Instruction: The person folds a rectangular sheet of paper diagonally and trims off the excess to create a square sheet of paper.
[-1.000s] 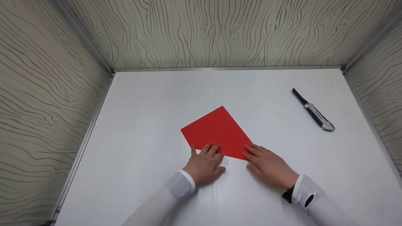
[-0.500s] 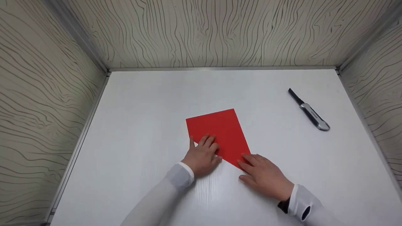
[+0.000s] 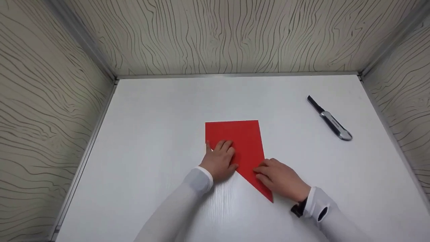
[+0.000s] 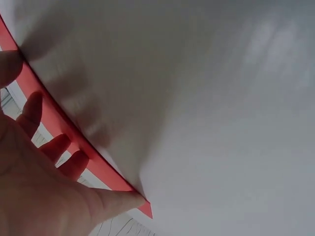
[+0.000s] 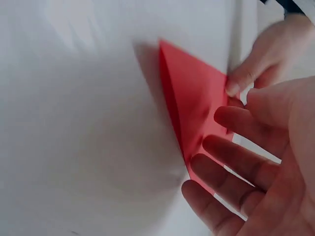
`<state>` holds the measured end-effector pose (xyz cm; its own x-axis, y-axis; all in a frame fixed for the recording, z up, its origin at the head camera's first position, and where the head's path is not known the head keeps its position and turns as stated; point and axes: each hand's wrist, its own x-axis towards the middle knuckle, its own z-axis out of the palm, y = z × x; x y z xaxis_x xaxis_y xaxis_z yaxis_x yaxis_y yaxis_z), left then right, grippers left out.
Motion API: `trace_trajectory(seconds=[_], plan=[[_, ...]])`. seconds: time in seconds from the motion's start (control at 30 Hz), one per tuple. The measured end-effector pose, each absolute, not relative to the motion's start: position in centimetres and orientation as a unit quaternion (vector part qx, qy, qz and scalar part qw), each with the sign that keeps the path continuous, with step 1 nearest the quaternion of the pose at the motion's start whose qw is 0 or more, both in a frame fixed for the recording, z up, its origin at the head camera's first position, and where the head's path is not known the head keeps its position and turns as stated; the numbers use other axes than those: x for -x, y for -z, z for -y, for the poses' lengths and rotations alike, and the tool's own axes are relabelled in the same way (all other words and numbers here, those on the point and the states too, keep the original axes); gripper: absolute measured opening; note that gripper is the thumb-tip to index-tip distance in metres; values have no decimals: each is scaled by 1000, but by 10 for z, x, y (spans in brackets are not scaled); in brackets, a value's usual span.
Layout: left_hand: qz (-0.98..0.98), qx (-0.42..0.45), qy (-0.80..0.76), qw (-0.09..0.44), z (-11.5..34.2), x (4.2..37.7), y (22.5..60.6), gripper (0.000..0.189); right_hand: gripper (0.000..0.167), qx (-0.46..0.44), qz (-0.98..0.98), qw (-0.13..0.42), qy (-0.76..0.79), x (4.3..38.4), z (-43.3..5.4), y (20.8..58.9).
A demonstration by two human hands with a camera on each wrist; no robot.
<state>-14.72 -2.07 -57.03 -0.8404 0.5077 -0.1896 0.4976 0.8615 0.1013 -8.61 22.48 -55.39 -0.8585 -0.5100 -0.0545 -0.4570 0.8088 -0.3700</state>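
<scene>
A red sheet of folded paper (image 3: 247, 141) lies on the white table, its long slanted edge facing the person and a pointed corner at the lower right. My left hand (image 3: 218, 163) rests on the paper's lower left with fingers spread; in the left wrist view the fingertips (image 4: 32, 110) touch along the red strip. My right hand (image 3: 284, 178) is at the right edge, fingertips on the paper near the pointed end. In the right wrist view the fingers (image 5: 241, 157) are extended against the red paper (image 5: 192, 83), whose layers stand slightly apart at the near edge.
A utility knife (image 3: 336, 126) with a grey and black handle and its dark blade out lies at the right of the table (image 3: 151, 111). Wood-patterned panels (image 3: 215, 37) enclose the table at the back and sides.
The red paper has turned clockwise, its far edge now nearly level and its right corner swung toward the person. Both hands stay on it, with the right hand now farther up its right edge.
</scene>
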Motion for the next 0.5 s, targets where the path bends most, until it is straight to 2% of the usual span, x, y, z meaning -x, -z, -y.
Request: trace_trajectory(seconds=[0.23,0.5], plan=[[-953,-286,-17,102,21,154,572,51,51,191,-967,40,165,123,-229,557],[-954,-277,-58,96,28,157,576,40,58,182,-974,47,130,139,-223,560]])
